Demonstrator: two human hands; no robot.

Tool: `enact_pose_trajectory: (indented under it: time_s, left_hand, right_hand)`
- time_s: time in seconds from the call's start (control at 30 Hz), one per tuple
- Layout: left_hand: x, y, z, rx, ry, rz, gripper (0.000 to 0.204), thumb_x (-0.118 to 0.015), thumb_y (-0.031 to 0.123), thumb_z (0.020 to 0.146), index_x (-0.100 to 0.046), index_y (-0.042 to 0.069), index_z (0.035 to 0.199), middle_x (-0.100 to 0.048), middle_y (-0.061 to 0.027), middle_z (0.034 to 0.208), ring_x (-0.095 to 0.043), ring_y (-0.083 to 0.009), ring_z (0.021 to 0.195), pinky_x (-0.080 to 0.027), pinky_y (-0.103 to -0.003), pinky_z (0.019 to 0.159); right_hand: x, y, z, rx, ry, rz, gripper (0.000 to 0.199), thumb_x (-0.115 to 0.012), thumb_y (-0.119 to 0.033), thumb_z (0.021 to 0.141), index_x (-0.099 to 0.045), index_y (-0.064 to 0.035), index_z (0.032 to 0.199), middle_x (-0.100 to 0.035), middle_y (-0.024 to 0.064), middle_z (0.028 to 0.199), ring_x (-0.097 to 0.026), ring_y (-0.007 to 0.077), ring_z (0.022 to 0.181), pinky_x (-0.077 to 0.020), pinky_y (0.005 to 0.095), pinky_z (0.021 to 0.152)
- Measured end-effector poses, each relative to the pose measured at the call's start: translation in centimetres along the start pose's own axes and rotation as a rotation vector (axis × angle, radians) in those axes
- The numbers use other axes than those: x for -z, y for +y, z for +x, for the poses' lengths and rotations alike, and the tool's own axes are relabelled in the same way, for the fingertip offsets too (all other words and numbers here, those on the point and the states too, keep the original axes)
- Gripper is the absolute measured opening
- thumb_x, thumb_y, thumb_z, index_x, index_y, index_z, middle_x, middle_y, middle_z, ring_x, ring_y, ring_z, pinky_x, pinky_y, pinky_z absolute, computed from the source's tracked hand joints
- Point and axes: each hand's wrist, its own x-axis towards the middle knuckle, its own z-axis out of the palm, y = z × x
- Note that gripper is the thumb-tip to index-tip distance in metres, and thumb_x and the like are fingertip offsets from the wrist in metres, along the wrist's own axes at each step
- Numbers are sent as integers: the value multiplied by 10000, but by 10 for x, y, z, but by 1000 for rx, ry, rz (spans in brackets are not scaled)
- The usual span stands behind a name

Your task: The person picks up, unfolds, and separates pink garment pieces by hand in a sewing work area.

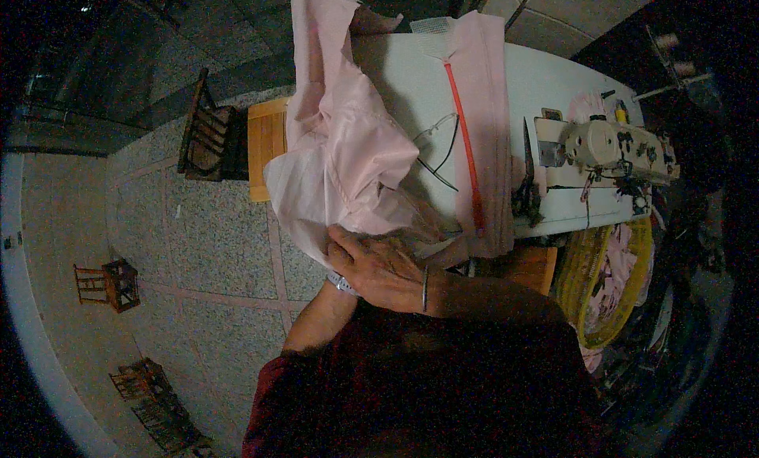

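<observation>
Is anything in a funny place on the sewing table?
Yes, maybe the glasses! They lie on the white table with their arms unfolded, between the crumpled pink cloth and the folded pink cloth. That's odd because fabric could easily cover them.

Cloth (pixel 340 142) lay just ahead of the hands (pixel 383 270), partly on a table (pixel 407 86), eyeglasses (pixel 437 174) sat ahead and right, a sewing machine (pixel 613 146) stood farther right, a basket (pixel 573 276) well right, chairs (pixel 212 134) left.
</observation>
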Motion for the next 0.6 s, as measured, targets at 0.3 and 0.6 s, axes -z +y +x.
enact_pose_trajectory:
  time_s: [0.3, 0.6]
  left_hand:
    - [1, 2, -3, 3, -6, 2, 227, -585, 259, 926, -519, 76, 1043, -586, -34, 881, -488, -148, 639, -385, -286, 590]
    - [-1, 3, -4, 18, -8, 7, 241, -580, 269, 929, -519, 76, 1060, -591, -35, 896, -488, -146, 643, -380, -283, 586]
  right_hand:
    - [-3, -7, -5, 87, 51, 63, 458, -546, -96, 748, -499, 21, 1188, -431, 230, 1335, -634, 328, 798, -541, 427, 670]
    - [-25, -14, -21, 108, 62, -4, 503, -538, -110, 759, -477, 12, 1242, -451, 215, 1316, -617, 341, 877, -522, 443, 749]
